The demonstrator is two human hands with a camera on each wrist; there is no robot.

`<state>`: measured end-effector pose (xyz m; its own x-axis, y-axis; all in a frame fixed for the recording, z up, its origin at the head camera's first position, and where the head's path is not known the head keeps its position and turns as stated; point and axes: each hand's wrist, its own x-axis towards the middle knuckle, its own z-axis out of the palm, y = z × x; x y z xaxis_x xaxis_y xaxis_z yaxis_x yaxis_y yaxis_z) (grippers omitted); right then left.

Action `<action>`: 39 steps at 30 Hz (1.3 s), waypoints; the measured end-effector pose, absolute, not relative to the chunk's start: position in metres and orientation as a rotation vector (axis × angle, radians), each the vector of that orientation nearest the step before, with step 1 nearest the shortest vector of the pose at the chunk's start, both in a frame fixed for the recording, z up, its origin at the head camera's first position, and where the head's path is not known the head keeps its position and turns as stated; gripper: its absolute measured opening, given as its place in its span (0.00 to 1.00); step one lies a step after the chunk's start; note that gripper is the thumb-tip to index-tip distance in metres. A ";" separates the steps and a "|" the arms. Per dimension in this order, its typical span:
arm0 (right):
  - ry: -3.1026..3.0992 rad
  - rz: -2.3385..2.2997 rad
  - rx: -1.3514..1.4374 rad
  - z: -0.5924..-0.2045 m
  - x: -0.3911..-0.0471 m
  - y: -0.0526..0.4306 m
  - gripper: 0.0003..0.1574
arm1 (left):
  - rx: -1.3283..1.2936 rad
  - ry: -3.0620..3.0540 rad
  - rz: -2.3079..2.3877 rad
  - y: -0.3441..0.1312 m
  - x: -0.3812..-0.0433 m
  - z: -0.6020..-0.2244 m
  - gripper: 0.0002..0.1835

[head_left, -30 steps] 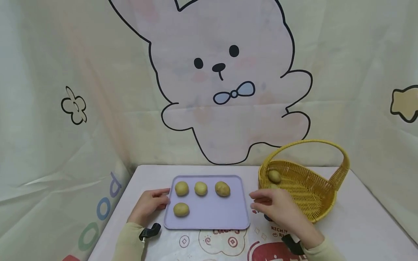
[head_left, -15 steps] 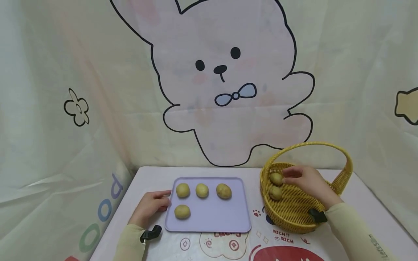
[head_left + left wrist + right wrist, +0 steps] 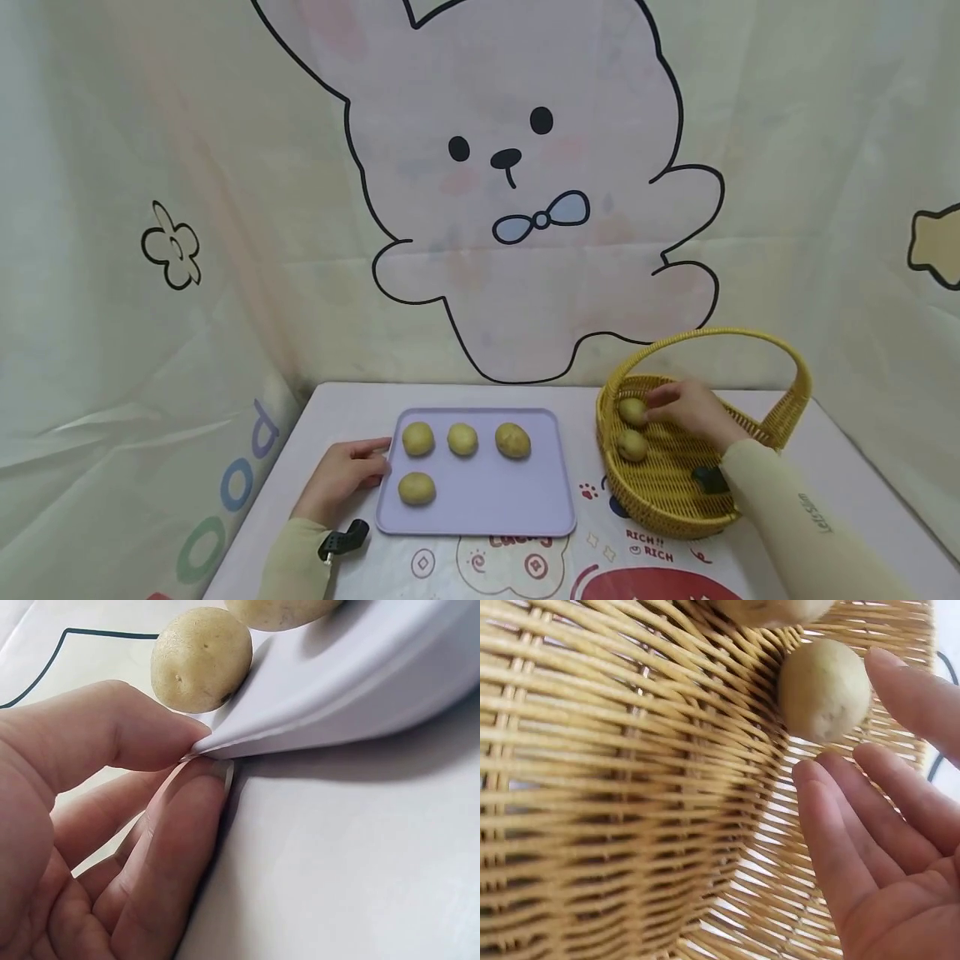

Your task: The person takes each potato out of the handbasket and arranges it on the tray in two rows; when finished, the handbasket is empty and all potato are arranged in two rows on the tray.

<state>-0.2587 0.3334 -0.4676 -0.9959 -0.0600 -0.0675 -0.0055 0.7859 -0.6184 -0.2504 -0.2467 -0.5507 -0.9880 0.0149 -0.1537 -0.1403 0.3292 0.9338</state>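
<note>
My left hand (image 3: 341, 477) pinches the left rim of a pale purple tray (image 3: 491, 510); in the left wrist view, the thumb lies on top of the rim and the fingertips are beneath it. Several potatoes rest on this tray, among them one (image 3: 201, 660) near the thumb. My right hand (image 3: 692, 413) reaches inside a yellow wicker basket (image 3: 678, 521). Its fingers are spread at the farther potato (image 3: 823, 691), with the thumb tip right at the potato's edge and the other fingertips close below. A second potato (image 3: 632, 446) lies nearer to me in the basket.
The basket's tall arched handle (image 3: 720, 332) rises above the right forearm. A white table with a printed cover (image 3: 536, 567) bears tray and basket side by side. Behind stands a curtain (image 3: 480, 275) with a cartoon bear.
My right hand has gone from the gap beside the tray into the basket, up to the farther potato, staying there over the last half second. The left hand stays at the tray's rim.
</note>
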 end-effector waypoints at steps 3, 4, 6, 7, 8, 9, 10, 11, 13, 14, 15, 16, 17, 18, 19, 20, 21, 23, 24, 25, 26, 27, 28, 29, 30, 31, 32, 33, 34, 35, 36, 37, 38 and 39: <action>2.887 -1.007 -0.048 -0.474 -0.262 0.333 0.35 | -0.118 2.431 1.763 -0.246 -0.251 -0.551 0.29; 2.890 -1.005 -0.038 -0.476 -0.263 0.332 0.35 | -0.121 2.421 1.769 -0.246 -0.251 -0.551 0.29; 2.893 -1.001 -0.015 -0.478 -0.265 0.330 0.36 | -0.126 2.417 1.773 -0.245 -0.251 -0.551 0.29; 2.899 -0.992 -0.007 -0.479 -0.267 0.329 0.36 | -0.129 2.419 1.772 -0.246 -0.251 -0.551 0.29; 2.901 -0.991 0.007 -0.480 -0.268 0.328 0.36 | -0.130 2.422 1.769 -0.246 -0.251 -0.550 0.29; 2.898 -0.994 0.014 -0.480 -0.269 0.327 0.37 | -0.132 2.428 1.766 -0.246 -0.252 -0.550 0.29; 2.897 -0.994 0.028 -0.480 -0.270 0.327 0.36 | -0.133 2.434 1.762 -0.246 -0.251 -0.550 0.28; 2.897 -0.993 0.033 -0.479 -0.270 0.326 0.36 | -0.133 2.436 1.762 -0.246 -0.251 -0.550 0.28; 2.895 -0.989 0.048 -0.478 -0.271 0.325 0.36 | -0.134 2.440 1.757 -0.246 -0.251 -0.550 0.28; 2.896 -0.986 0.056 -0.478 -0.272 0.324 0.35 | -0.136 2.442 1.753 -0.246 -0.252 -0.550 0.28; 2.893 -0.984 0.059 -0.478 -0.272 0.324 0.35 | -0.138 2.443 1.749 -0.246 -0.252 -0.549 0.28; 2.892 -0.981 0.063 -0.478 -0.272 0.324 0.35 | -0.137 2.443 1.746 -0.245 -0.252 -0.549 0.28; 2.889 -0.977 0.062 -0.478 -0.273 0.324 0.35 | -0.141 2.441 1.743 -0.245 -0.251 -0.549 0.28; 2.888 -0.972 0.061 -0.477 -0.272 0.324 0.35 | -0.142 2.446 1.736 -0.245 -0.251 -0.548 0.28; 2.889 -0.967 0.055 -0.477 -0.272 0.324 0.35 | -0.145 2.449 1.730 -0.245 -0.251 -0.548 0.28; 2.891 -0.958 0.043 -0.477 -0.271 0.325 0.35 | -0.149 2.448 1.729 -0.244 -0.251 -0.548 0.28; 2.893 -0.949 0.028 -0.476 -0.270 0.325 0.35 | -0.150 2.451 1.725 -0.244 -0.251 -0.548 0.28; 2.900 -0.933 -0.005 -0.472 -0.267 0.326 0.35 | -0.156 2.441 1.734 -0.244 -0.251 -0.547 0.28; 2.904 -0.927 -0.020 -0.469 -0.264 0.326 0.35 | -0.155 2.437 1.739 -0.243 -0.251 -0.547 0.28; 2.908 -0.922 -0.030 -0.465 -0.260 0.327 0.36 | -0.153 2.429 1.747 -0.243 -0.251 -0.547 0.28; 2.913 -0.913 -0.036 -0.460 -0.257 0.327 0.36 | -0.147 2.422 1.756 -0.242 -0.251 -0.548 0.28; 2.916 -0.907 -0.036 -0.456 -0.253 0.328 0.36 | -0.140 2.422 1.756 -0.241 -0.252 -0.548 0.28; 2.920 -0.904 -0.038 -0.452 -0.249 0.328 0.36 | -0.133 2.423 1.757 -0.241 -0.252 -0.548 0.28; 2.923 -0.898 -0.040 -0.448 -0.246 0.328 0.37 | -0.126 2.431 1.752 -0.241 -0.252 -0.548 0.28; 2.929 -0.891 -0.046 -0.444 -0.242 0.328 0.37 | -0.123 2.445 1.742 -0.241 -0.252 -0.548 0.28; 2.932 -0.888 -0.051 -0.442 -0.238 0.327 0.37 | -0.120 2.454 1.735 -0.241 -0.252 -0.547 0.28; 2.936 -0.887 -0.058 -0.439 -0.234 0.326 0.36 | -0.120 2.461 1.729 -0.241 -0.252 -0.547 0.28; 2.939 -0.889 -0.065 -0.437 -0.229 0.326 0.37 | -0.117 2.473 1.718 -0.242 -0.251 -0.547 0.28; 2.940 -0.895 -0.078 -0.434 -0.224 0.324 0.37 | -0.123 2.476 1.717 -0.242 -0.251 -0.547 0.28; 2.944 -0.895 -0.088 -0.431 -0.218 0.323 0.37 | -0.127 2.474 1.717 -0.242 -0.252 -0.548 0.28; 2.946 -0.897 -0.094 -0.428 -0.213 0.322 0.37 | -0.131 2.470 1.719 -0.243 -0.252 -0.548 0.28; 2.953 -0.895 -0.100 -0.425 -0.207 0.320 0.37 | -0.130 2.464 1.722 -0.244 -0.252 -0.549 0.28; 2.960 -0.894 -0.107 -0.421 -0.201 0.318 0.37 | -0.132 2.459 1.723 -0.244 -0.252 -0.549 0.28; 2.961 -0.891 -0.104 -0.417 -0.195 0.316 0.38 | -0.131 2.459 1.721 -0.245 -0.252 -0.549 0.29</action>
